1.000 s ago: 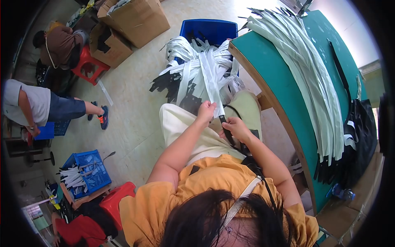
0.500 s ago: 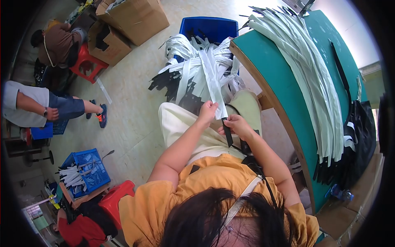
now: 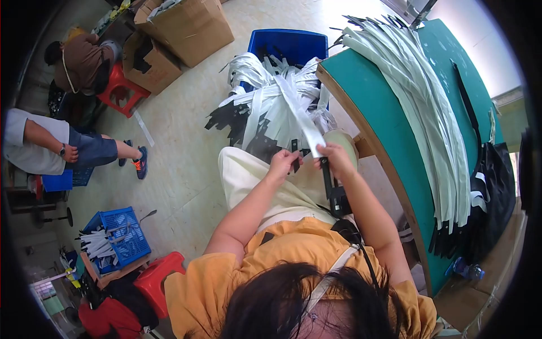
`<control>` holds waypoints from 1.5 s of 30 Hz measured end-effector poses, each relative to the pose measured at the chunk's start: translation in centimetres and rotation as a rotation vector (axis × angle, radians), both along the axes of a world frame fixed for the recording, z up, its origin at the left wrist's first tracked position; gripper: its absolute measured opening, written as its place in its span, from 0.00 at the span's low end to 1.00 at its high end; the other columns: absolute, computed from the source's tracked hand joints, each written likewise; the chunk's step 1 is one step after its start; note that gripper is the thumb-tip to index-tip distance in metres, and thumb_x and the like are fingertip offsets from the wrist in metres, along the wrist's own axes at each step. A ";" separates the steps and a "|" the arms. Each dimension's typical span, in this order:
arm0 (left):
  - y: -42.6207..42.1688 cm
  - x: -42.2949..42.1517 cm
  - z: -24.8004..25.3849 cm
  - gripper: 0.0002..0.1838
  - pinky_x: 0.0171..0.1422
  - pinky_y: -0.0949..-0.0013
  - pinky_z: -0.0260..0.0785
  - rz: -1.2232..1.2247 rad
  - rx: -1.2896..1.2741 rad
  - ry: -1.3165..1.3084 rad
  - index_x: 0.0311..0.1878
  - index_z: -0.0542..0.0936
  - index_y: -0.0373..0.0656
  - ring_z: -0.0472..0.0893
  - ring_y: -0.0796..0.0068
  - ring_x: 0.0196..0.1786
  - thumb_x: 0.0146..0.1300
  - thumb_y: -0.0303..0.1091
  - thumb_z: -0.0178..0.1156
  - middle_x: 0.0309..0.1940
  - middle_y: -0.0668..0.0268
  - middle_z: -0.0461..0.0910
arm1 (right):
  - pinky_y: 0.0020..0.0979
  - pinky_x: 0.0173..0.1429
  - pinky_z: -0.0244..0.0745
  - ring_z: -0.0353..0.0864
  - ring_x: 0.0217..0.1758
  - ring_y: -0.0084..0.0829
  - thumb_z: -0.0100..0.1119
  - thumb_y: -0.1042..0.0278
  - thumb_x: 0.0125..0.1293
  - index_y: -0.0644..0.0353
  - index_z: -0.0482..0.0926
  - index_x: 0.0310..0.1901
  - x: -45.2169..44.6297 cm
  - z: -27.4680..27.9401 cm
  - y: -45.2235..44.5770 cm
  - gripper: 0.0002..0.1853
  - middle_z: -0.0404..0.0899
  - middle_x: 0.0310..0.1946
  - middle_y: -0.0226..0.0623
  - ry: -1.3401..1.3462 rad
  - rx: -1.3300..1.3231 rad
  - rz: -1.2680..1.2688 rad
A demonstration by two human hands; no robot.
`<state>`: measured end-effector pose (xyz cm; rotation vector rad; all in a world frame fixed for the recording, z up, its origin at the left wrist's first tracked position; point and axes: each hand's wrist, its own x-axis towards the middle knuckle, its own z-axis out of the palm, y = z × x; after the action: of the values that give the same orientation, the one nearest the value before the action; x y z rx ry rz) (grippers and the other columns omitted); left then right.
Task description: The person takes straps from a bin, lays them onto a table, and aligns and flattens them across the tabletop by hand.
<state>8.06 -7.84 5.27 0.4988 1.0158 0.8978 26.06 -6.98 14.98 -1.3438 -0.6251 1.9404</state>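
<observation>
My right hand (image 3: 337,160) is closed on a long white strip (image 3: 304,120) near its black end (image 3: 327,179), which hangs below the fingers. The strip runs up to a heap of white strips (image 3: 265,93) spilling over the blue bin (image 3: 288,40). Just left of it, my left hand (image 3: 282,165) pinches a narrow black strip end (image 3: 294,148) with a small hole or stud in it. Whether this black piece continues into a white strip is hard to make out. Both hands are above my lap, a short gap apart.
A green-topped table (image 3: 375,85) curves along my right, bearing a long bundle of white strips (image 3: 418,107) with black ends. Cardboard boxes (image 3: 189,31), red stools (image 3: 161,282) and a blue crate (image 3: 121,234) stand to the left. Other people (image 3: 39,141) are there too.
My hands have moved apart. My right hand has gone up and right, now holding the white strip near its black end; my left hand has left that strip and pinches a black end.
</observation>
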 end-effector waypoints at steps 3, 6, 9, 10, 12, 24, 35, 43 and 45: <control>-0.4 0.3 1.0 0.11 0.34 0.71 0.74 0.009 -0.022 0.058 0.36 0.67 0.37 0.79 0.72 0.33 0.58 0.30 0.59 0.31 0.60 0.77 | 0.29 0.29 0.73 0.76 0.26 0.27 0.50 0.67 0.63 0.69 0.71 0.40 0.7 -0.8 1.6 0.12 0.76 0.28 0.41 -0.024 -0.081 -0.192; -0.8 1.1 1.9 0.12 0.34 0.70 0.75 -0.012 -0.025 0.110 0.38 0.66 0.36 0.79 0.72 0.33 0.56 0.27 0.59 0.32 0.59 0.77 | 0.31 0.32 0.74 0.76 0.29 0.29 0.50 0.65 0.63 0.67 0.72 0.40 -0.2 -2.1 1.7 0.13 0.76 0.30 0.39 0.049 -0.216 -0.098; -0.5 1.5 1.6 0.13 0.39 0.69 0.75 -0.153 0.038 0.244 0.43 0.66 0.34 0.80 0.70 0.35 0.56 0.23 0.56 0.34 0.58 0.77 | 0.34 0.32 0.75 0.77 0.26 0.31 0.51 0.66 0.63 0.68 0.73 0.37 -2.3 -2.9 0.7 0.11 0.76 0.27 0.38 0.130 -0.315 -0.040; -0.4 1.5 1.8 0.14 0.37 0.69 0.74 -0.175 0.091 0.280 0.45 0.68 0.34 0.80 0.68 0.35 0.56 0.28 0.56 0.36 0.58 0.78 | 0.33 0.32 0.75 0.77 0.27 0.31 0.50 0.67 0.63 0.68 0.73 0.37 -2.3 -4.9 0.6 0.11 0.77 0.27 0.38 0.079 -0.289 -0.036; 1.3 0.3 3.0 0.17 0.36 0.68 0.73 -0.362 -0.011 0.312 0.44 0.69 0.34 0.80 0.67 0.34 0.56 0.35 0.56 0.36 0.59 0.78 | 0.32 0.34 0.75 0.78 0.29 0.31 0.50 0.68 0.63 0.70 0.73 0.39 -1.8 -6.9 0.8 0.11 0.77 0.28 0.40 0.047 -0.241 -0.029; 7.1 1.8 0.1 0.16 0.42 0.66 0.72 -0.214 -0.163 0.277 0.43 0.75 0.34 0.80 0.68 0.35 0.61 0.38 0.50 0.35 0.59 0.79 | 0.26 0.37 0.74 0.80 0.32 0.30 0.49 0.71 0.62 0.71 0.73 0.41 -1.7 -6.0 0.4 0.11 0.79 0.31 0.42 0.055 -0.229 -0.091; 3.3 1.7 0.0 0.13 0.24 0.78 0.59 -0.186 0.026 0.452 0.35 0.77 0.35 0.70 0.83 0.22 0.59 0.37 0.52 0.23 0.70 0.75 | 0.26 0.28 0.69 0.74 0.23 0.26 0.54 0.69 0.59 0.64 0.75 0.33 -2.4 -4.8 0.3 0.07 0.74 0.22 0.33 -0.064 -0.152 -0.169; 4.5 -1.1 3.4 0.14 0.40 0.69 0.69 -0.301 -0.312 -0.271 0.40 0.76 0.40 0.75 0.73 0.34 0.59 0.40 0.52 0.35 0.66 0.78 | 0.22 0.22 0.62 0.69 0.18 0.19 0.57 0.70 0.52 0.66 0.78 0.26 -1.3 -2.0 -0.2 0.07 0.73 0.18 0.29 -0.300 0.083 -0.138; 5.5 0.5 8.2 0.16 0.43 0.66 0.71 -0.128 -0.356 -0.580 0.42 0.75 0.38 0.77 0.69 0.37 0.60 0.42 0.51 0.34 0.66 0.78 | 0.23 0.22 0.59 0.67 0.17 0.19 0.58 0.68 0.50 0.65 0.78 0.23 -0.8 2.4 -1.8 0.08 0.71 0.16 0.29 -0.335 0.205 0.007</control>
<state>8.51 -2.31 13.45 -0.0077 0.5820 0.6678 25.26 -8.81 17.37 -1.5455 -0.9625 1.6165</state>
